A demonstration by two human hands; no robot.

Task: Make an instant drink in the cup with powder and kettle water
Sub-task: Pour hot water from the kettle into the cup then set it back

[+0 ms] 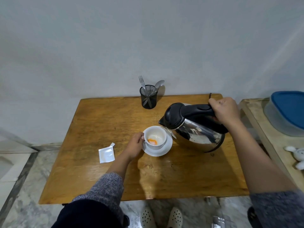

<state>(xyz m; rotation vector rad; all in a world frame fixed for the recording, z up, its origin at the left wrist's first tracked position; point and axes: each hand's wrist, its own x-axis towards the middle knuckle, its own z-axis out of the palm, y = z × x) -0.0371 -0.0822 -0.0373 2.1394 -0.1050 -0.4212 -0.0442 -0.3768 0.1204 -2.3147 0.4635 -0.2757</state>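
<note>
Place: a home, likely a plain dining or kitchen corner.
Table: small worn wooden table set against a bare grey wall.
Tableware: mesh holder with a fork and spoons; cup on a saucer; steel kettle.
Floor: marble-like tiles; slippers worn on the feet.
Side: ledge at right with a blue-lidded tub and what seems a small white soft toy, partly cut off.
</note>
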